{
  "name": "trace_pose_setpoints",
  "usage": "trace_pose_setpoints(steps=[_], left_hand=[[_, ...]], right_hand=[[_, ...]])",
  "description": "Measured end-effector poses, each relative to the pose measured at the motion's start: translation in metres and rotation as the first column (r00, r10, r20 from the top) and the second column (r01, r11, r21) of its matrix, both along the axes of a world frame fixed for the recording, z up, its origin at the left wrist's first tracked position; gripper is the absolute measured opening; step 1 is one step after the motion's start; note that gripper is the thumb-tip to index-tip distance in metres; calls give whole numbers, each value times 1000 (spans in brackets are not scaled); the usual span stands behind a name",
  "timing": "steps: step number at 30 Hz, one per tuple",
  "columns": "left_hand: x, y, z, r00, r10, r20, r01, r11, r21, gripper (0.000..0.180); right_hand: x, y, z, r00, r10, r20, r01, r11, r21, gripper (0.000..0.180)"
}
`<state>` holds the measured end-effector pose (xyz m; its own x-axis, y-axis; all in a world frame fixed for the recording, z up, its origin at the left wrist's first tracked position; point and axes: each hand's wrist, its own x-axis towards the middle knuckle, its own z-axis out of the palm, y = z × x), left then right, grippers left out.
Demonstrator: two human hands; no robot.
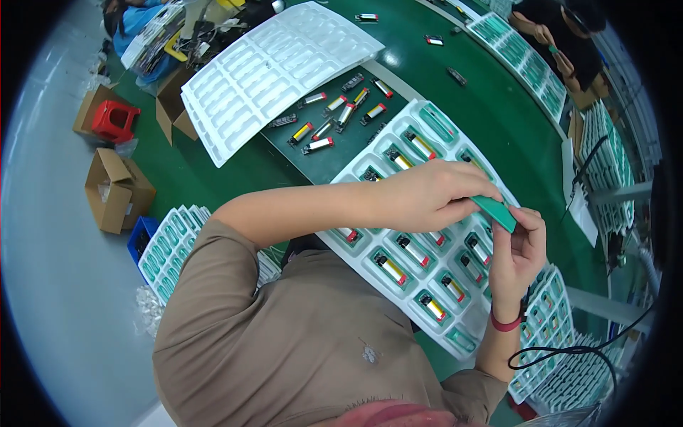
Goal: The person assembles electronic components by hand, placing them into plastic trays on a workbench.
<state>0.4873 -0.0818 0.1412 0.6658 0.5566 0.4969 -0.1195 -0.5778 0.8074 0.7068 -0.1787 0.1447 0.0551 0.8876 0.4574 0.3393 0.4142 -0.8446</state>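
Above a white tray, my left hand pinches one end of a flat green plastic shell. The fingers of my right hand, with a red band at the wrist, are closed on the shell's other end. What is inside the shell cannot be made out. Each tray pocket has a green shell in it, and many of those contain a small battery with a circuit board. A shell in the nearest corner pocket shows no battery. My left forearm hides the tray's middle pockets.
Loose batteries with boards lie on the green table beyond my left arm. Stacked white trays lean over them. Filled trays stand at right. Cardboard boxes and a red stool are on the floor; another person's hands work opposite.
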Motion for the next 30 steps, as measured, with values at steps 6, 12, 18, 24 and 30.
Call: trace_pose_setpoints(steps=[6, 12, 18, 24, 30], left_hand=[[-95, 79, -17, 684, 517, -514, -621, 783, -39, 36], [-127, 109, -77, 198, 666, -719, -372, 730, 573, 45], [-138, 125, -118, 214, 664, -717, -391, 731, 560, 39], [-132, 111, -87, 430, 677, -598, -562, 719, 409, 31], [17, -9, 26, 937, 161, -310, -73, 958, 276, 35]], right_hand=[[75, -83, 32, 948, -180, 264, 264, 907, -329, 17], [101, -155, -19, 900, -318, 297, 432, 743, -511, 15], [107, -162, -29, 915, -164, 369, 319, 854, -412, 16], [111, -168, -9, 864, -243, 441, 350, 919, -179, 20], [60, -115, 8, 990, -66, 126, 65, 998, 14, 45]])
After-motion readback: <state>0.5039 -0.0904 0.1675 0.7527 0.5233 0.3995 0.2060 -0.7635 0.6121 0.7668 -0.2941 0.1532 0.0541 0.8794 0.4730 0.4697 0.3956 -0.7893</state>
